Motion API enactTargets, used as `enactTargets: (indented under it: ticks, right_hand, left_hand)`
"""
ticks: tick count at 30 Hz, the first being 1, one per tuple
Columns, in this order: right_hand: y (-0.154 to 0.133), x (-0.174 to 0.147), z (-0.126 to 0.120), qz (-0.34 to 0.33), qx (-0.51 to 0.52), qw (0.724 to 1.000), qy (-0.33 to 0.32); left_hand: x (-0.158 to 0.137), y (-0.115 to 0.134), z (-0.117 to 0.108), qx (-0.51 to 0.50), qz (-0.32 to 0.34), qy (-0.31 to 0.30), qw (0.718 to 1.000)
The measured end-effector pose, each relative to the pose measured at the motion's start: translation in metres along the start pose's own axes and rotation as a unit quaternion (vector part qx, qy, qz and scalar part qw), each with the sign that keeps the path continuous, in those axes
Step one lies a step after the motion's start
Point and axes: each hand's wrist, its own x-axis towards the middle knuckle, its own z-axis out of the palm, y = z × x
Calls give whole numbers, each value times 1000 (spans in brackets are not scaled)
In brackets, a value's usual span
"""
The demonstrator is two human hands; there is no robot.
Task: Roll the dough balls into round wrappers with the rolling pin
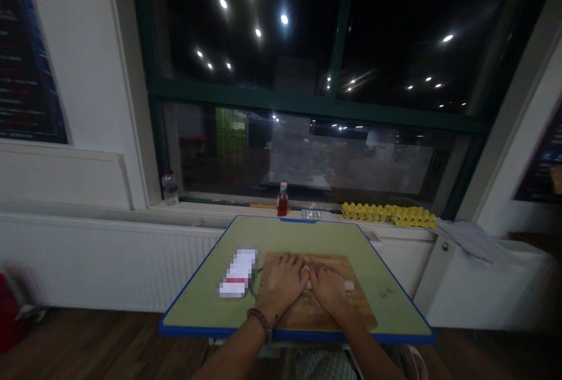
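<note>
A roll of pale dough [349, 285] lies crosswise on a wooden board [355, 315], mostly hidden beneath my hands. My left hand [287, 279] rests flat over its left part, fingers stretched forward. Beside it, thumbs almost touching, my right hand [327, 286] lies flat over the right part. The dough's end sticks out past the right hand, and a bit of it shows between the thumbs. Neither hand is closed around it. Whitish smears mark the board.
The board sits on a green folding table [298, 236] with a blue rim. A blurred-out phone-like object [239, 273] lies left of the board. Along the windowsill stand a red-liquid bottle [283, 199], a clear bottle [169, 188] and yellow egg trays [389, 215]. A radiator [109, 263] is behind.
</note>
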Motion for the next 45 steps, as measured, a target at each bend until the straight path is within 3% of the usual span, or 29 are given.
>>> enactTargets:
  ticks: [6,12,23,33,40,45]
  right_hand:
    - [4,8,3,-36,-9,999,36]
    - [15,29,15,-58,2,998,0]
    - [14,53,-4,-63,-11,996,-57]
    - [18,67,-7,-20,-31,998,-42]
    - [23,73,3,53,-28,998,30]
    - [23,75,4,81,19,996,44]
  left_hand:
    - [8,-4,-4,5,19,-19,1000]
    - [18,-5,-10,12,6,-51,999]
    - [43,-11,-11,-13,-139,-48,989]
    - [65,-29,6,-36,-156,-45,986]
    - [74,-36,13,-42,-167,-18,985]
    - [76,-39,16,-40,-163,-15,986]
